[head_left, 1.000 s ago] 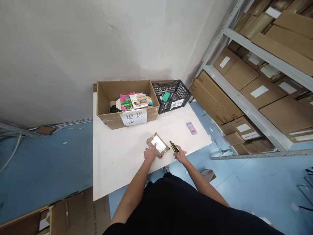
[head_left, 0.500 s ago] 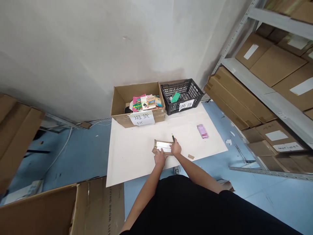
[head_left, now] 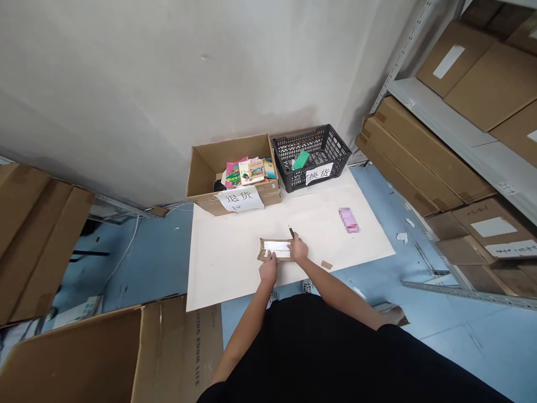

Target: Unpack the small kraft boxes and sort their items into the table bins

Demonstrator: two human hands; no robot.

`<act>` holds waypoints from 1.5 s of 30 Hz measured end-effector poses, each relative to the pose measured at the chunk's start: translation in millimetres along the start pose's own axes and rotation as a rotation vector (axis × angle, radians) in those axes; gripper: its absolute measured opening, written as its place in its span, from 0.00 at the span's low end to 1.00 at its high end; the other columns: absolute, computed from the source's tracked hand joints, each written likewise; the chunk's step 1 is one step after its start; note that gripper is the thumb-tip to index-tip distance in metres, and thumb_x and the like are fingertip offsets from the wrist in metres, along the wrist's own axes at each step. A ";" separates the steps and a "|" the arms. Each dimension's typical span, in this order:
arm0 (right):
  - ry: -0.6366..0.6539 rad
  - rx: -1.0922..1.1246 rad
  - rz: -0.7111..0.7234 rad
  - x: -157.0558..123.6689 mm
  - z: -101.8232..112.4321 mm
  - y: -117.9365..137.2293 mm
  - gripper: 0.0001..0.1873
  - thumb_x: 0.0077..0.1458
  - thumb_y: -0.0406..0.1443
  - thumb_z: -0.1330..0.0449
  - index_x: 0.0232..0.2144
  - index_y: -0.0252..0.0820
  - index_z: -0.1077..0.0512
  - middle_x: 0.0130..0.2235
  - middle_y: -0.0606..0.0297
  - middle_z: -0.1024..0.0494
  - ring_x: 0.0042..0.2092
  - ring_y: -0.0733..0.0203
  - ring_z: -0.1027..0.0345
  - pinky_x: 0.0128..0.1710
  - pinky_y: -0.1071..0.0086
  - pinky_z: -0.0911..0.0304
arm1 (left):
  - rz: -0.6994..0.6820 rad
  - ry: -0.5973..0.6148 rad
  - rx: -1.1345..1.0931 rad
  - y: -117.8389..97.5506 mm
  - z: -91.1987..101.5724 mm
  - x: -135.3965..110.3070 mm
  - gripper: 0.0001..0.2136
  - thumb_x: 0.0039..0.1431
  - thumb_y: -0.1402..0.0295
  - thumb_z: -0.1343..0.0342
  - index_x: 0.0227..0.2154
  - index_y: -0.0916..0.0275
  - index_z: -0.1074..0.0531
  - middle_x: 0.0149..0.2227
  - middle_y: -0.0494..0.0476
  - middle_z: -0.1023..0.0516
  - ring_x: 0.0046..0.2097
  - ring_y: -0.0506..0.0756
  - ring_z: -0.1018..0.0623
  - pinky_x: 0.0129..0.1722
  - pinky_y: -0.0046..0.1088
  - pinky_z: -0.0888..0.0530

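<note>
A small cardboard package (head_left: 262, 249) with a white label (head_left: 277, 246) on top lies near the front of the white table. My left hand (head_left: 268, 270) grips its near edge, thumb on top. My right hand (head_left: 299, 249) rests at the package's right end, closed around a slim black-and-yellow tool (head_left: 291, 232) that points up and away. Whether that tool is a pen or a knife is too small to tell. A small brown cardboard scrap (head_left: 326, 265) lies to the right of my right hand.
On the white table (head_left: 222, 268), an open carton (head_left: 205, 204) holds several books. Beside it a black plastic crate (head_left: 293, 182) contains a green item (head_left: 301, 160). A blurred pink item (head_left: 349, 220) lies at right. Shelves of cartons (head_left: 457, 73) stand right; a large open box (head_left: 163, 347) is lower left.
The view has shifted slightly. My right hand has moved a little inward over the package's right end, and the package lies straighter. Both hands keep their holds.
</note>
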State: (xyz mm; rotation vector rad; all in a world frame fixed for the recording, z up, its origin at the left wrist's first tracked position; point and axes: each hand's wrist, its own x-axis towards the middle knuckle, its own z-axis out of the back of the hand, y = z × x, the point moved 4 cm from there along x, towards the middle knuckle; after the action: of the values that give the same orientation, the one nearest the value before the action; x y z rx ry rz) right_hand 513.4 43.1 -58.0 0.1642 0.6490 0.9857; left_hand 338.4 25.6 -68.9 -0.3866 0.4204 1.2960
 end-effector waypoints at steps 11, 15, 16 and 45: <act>0.033 -0.026 -0.005 3.7 5.0 2.8 0.31 0.67 0.38 0.38 0.67 0.47 0.42 0.53 0.54 0.20 0.51 0.52 0.23 0.45 0.68 0.37 | -0.115 0.097 -0.007 3.4 31.3 17.9 0.20 0.69 0.60 0.48 0.59 0.60 0.26 0.65 0.68 0.29 0.58 0.65 0.23 0.54 0.40 0.24; 0.023 0.037 0.045 -1.0 14.5 -1.7 0.33 0.70 0.41 0.42 0.71 0.45 0.47 0.50 0.55 0.18 0.51 0.51 0.23 0.45 0.68 0.36 | -0.130 0.091 -0.014 9.0 19.2 -3.7 0.28 0.69 0.61 0.48 0.70 0.56 0.38 0.75 0.67 0.45 0.58 0.65 0.23 0.51 0.41 0.22; 0.007 0.055 0.083 -4.5 16.1 -2.1 0.32 0.72 0.42 0.46 0.72 0.45 0.48 0.50 0.55 0.18 0.50 0.51 0.23 0.45 0.67 0.36 | -0.120 0.068 -0.019 12.6 13.9 -10.9 0.30 0.69 0.62 0.48 0.72 0.54 0.41 0.77 0.66 0.49 0.58 0.64 0.23 0.50 0.41 0.22; 0.357 -0.476 0.491 -17.6 27.7 47.8 0.22 0.56 0.30 0.33 0.52 0.53 0.22 0.48 0.58 0.17 0.50 0.48 0.23 0.48 0.64 0.35 | -0.074 -0.056 -0.118 54.7 -12.6 -33.0 0.39 0.64 0.74 0.55 0.76 0.43 0.54 0.79 0.51 0.58 0.52 0.64 0.23 0.48 0.48 0.21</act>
State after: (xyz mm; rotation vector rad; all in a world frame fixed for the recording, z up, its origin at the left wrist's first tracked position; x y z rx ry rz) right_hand 488.2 59.7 -8.4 -0.2943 0.6919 1.6387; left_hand 277.0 4.2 -65.3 -0.4596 0.2804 1.2603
